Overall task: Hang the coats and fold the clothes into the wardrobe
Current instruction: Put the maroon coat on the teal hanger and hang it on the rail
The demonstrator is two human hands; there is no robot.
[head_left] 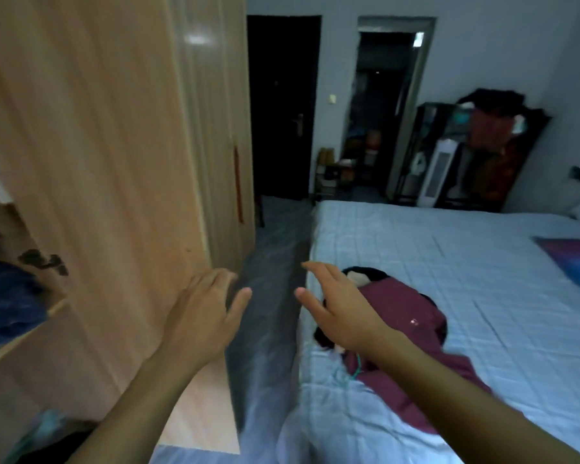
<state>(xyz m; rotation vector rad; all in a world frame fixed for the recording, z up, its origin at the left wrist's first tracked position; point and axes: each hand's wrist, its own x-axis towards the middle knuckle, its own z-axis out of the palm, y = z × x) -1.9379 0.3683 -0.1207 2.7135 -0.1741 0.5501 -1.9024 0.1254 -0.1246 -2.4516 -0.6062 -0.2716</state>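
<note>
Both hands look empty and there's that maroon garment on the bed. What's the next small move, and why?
Probably lower the right hand onto the maroon garment and grip it. Both hands are open and hold nothing; the right one hovers just above the garment, which lies crumpled on the bed. The left hand is by the open wardrobe door, further from it.

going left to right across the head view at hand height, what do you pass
blue clothes in the wardrobe → wardrobe door → left hand → strip of dark floor → right hand → maroon garment → bed sheet
</note>
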